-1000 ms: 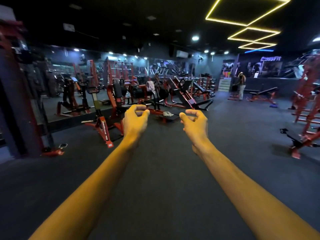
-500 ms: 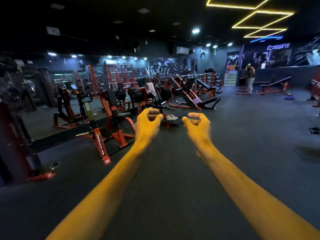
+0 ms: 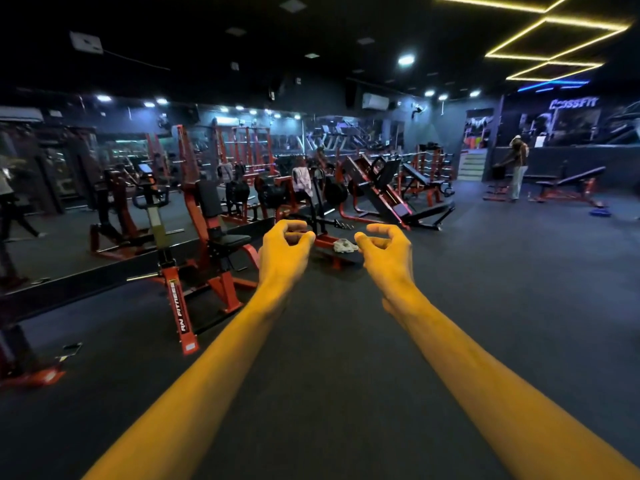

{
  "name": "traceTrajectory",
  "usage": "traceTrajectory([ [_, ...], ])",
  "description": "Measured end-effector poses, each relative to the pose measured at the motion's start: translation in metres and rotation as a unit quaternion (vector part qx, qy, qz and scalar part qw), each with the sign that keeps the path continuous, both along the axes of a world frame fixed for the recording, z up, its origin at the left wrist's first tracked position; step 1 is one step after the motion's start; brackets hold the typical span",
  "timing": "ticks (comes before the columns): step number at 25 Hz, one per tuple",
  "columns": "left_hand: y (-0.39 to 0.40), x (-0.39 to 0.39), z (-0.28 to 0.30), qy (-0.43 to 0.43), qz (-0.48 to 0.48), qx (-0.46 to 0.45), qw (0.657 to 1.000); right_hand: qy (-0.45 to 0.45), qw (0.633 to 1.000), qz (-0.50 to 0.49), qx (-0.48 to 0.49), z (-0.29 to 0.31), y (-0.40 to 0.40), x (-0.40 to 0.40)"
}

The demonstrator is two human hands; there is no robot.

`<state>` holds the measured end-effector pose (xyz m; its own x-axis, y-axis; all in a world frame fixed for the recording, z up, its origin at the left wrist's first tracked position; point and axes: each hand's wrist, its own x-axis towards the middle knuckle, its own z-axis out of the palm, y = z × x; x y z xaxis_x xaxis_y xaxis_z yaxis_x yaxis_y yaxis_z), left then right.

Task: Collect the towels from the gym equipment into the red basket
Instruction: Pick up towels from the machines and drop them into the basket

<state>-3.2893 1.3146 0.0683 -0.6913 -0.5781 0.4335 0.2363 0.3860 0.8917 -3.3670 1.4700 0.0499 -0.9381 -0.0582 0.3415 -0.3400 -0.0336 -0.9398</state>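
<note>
Lying between left hand [image 3: 284,252] and right hand [image 3: 386,252], crumpled towel [image 3: 344,246], beyond both

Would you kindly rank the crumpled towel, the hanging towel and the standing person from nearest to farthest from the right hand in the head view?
From the right hand:
1. Crumpled towel, on the low platform just left of the hand.
2. Hanging towel, draped over a machine farther back on the left.
3. Standing person, far off on the right, near the steps.
</note>
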Motion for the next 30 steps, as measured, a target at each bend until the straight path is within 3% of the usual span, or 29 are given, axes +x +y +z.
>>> traceTrajectory([
  [11, -0.146, -0.362, -0.019, -0.038, -0.031, 0.0, 0.999, -0.032, 0.999, -0.032, 0.004, -0.021, -0.133, -0.339],
  [20, -0.271, -0.644, -0.085, -0.086, -0.011, 0.022, 0.996, -0.076, 0.997, -0.03, -0.013, -0.082, -0.247, -0.628],
  [30, -0.422, -0.904, -0.129, -0.097, 0.029, 0.076, 0.992, -0.117, 0.993, 0.007, 0.019, -0.115, -0.4, -0.913],
])
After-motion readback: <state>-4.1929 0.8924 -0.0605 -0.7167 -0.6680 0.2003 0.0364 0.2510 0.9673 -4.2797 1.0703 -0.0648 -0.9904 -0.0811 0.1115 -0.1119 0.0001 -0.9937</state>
